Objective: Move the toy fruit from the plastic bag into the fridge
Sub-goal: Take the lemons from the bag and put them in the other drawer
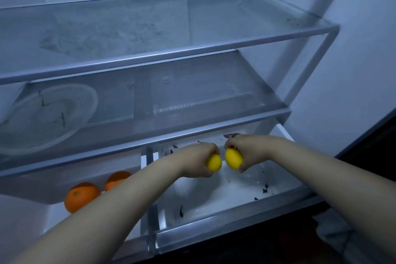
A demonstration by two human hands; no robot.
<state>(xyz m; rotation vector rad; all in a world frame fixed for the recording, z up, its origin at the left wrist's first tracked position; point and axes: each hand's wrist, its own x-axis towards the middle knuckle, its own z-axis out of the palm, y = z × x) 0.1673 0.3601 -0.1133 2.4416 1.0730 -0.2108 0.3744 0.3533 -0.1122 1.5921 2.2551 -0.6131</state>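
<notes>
If either grip loosens early, its fruit may fall, bounce inside the right drawer (225,229) and roll. Count: one orange (81,196) and a second orange (116,179) lie at left. Left hand (198,159) grips one yellow fruit (213,163); right hand (246,150) grips a second yellow fruit (234,159), both above that drawer. One plate (42,118) sits beyond.

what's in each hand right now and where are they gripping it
Each hand holds a yellow toy lemon from above: left hand on the left lemon, right hand on the right lemon, fingers curled over the tops.
</notes>
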